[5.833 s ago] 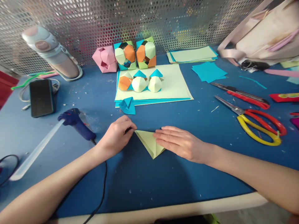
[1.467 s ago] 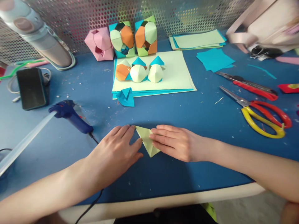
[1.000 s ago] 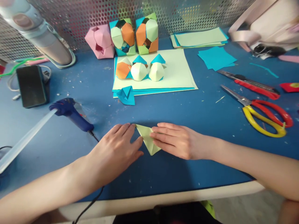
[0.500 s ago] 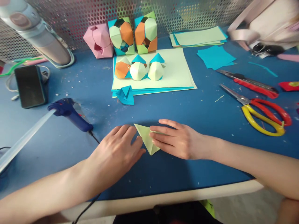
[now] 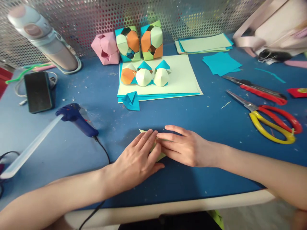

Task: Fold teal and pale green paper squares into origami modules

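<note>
Fingers point(image 5: 145, 140) of the left hand point(image 5: 136, 161) lie extended and close together over the pale green paper point(image 5: 161, 157), with the thumb slanting off to the near side. From where I'm standing they look open and laid flat, not curled into a grip; whether a tip presses or pinches an edge underneath, I can't tell. Over on the other side, the right hand point(image 5: 194, 150) comes in almost level, its fingers straight and a bit spread, the index finger lifted away from the rest and the others reaching over the paper's right part.

So the paper sits right beneath and between the two sets of fingers, flat on the blue surface point(image 5: 192, 185). Neither hand is clearly the nearer, though the left one hides more of it. What shows is a pointed corner poking out past the left fingertips, away from the person, and a sliver between the hands on the near side. Those bits suggest, to my eye, a length slanting from far left to near right, but too much is covered to be sure. The two sets of fingertips meet or nearly meet over it. Beyond the hands, well apart from them, lies a small folded blue piece point(image 5: 131, 103).
</note>
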Motion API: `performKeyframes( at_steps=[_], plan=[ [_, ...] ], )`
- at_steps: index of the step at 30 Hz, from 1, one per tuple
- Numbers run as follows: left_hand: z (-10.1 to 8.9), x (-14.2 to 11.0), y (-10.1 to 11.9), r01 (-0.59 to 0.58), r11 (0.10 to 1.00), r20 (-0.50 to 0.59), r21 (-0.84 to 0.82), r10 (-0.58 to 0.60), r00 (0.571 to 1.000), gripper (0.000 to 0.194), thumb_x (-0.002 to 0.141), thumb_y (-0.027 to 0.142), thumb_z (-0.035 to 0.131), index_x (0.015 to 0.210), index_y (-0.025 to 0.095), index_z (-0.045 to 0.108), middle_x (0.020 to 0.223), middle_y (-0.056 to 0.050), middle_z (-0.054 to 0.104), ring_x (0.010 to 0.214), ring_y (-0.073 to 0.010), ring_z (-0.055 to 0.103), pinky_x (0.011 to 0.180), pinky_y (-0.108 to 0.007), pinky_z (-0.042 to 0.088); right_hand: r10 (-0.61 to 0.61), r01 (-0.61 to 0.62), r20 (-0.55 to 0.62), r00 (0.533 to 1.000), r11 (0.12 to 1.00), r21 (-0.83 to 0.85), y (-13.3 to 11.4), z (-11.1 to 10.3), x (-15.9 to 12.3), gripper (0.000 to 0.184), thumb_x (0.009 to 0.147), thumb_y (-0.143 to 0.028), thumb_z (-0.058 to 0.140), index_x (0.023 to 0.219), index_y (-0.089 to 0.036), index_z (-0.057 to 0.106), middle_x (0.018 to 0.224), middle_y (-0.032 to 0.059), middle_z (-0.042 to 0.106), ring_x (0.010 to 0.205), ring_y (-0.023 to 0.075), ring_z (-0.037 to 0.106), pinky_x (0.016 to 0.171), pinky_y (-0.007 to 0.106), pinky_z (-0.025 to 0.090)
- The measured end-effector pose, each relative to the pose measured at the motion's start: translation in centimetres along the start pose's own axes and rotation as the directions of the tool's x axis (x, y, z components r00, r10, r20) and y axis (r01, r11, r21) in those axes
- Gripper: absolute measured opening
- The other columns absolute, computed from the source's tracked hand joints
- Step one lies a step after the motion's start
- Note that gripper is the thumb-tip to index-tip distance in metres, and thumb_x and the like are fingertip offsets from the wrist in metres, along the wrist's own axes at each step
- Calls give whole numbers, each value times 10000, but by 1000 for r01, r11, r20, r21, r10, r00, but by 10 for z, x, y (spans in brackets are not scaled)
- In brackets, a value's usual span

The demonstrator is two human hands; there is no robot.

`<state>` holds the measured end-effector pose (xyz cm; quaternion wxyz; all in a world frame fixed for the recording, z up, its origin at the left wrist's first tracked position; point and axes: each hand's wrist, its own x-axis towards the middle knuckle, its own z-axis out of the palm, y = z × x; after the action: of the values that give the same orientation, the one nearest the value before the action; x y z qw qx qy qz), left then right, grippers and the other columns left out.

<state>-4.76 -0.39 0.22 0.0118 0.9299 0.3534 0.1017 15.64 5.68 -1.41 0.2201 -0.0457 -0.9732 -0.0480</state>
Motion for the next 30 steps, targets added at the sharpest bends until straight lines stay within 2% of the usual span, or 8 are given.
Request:
performKeyframes(
  at_steps=[5,12,17,23,27,30],
  plan=[
    [2,0,1,-13,993,22,115,10,1000,427,856,362,539,1118,25,515,1217,-302,557,1177,-394,511,921,-496,494,-7,7,0,1000,1000,-1,1,1,0,241,895,-102,434,872,-125,673,940,60,706,1104,216,554,979,439,446],
    [4,-4,4,-12,984,64,175,1,998,480,863,408,513,1155,29,464,1236,-327,529,1187,-416,488,932,-511,475,-5,5,4,1000,1000,18,0,2,-2,219,890,-101,450,902,-113,668,1014,69,691,1122,225,544,997,443,426],
    [5,-5,6,37,976,84,214,-56,995,507,840,445,537,1127,32,469,1245,-352,507,1200,-425,473,930,-520,468,-3,3,-14,1000,1000,-12,-1,3,-3,202,888,-113,469,949,-103,661,1055,80,684,1112,222,551,994,445,430],
    [0,-5,4,113,931,71,348,-147,987,672,719,592,607,1037,3,544,1160,-386,548,1102,-460,546,900,-527,480,-17,17,-2,1000,999,-28,0,2,-4,206,907,-120,453,968,-105,650,1017,73,698,1063,207,583,963,445,451],
    [-14,-4,-5,113,934,51,338,-138,989,742,708,676,539,989,-9,584,1075,-356,602,993,-430,616,858,-519,502,-17,16,-9,1000,999,-35,0,3,-4,179,901,-119,478,962,-104,645,1023,76,697,1044,205,595,959,443,454],
    [-25,-1,-10,95,973,12,210,-100,995,602,821,608,440,889,34,608,932,-252,656,910,-352,647,797,-476,531,-13,13,-28,1000,999,-30,0,3,-4,193,912,-120,458,945,-111,648,1035,78,697,1041,205,599,958,453,454]
  ],
)
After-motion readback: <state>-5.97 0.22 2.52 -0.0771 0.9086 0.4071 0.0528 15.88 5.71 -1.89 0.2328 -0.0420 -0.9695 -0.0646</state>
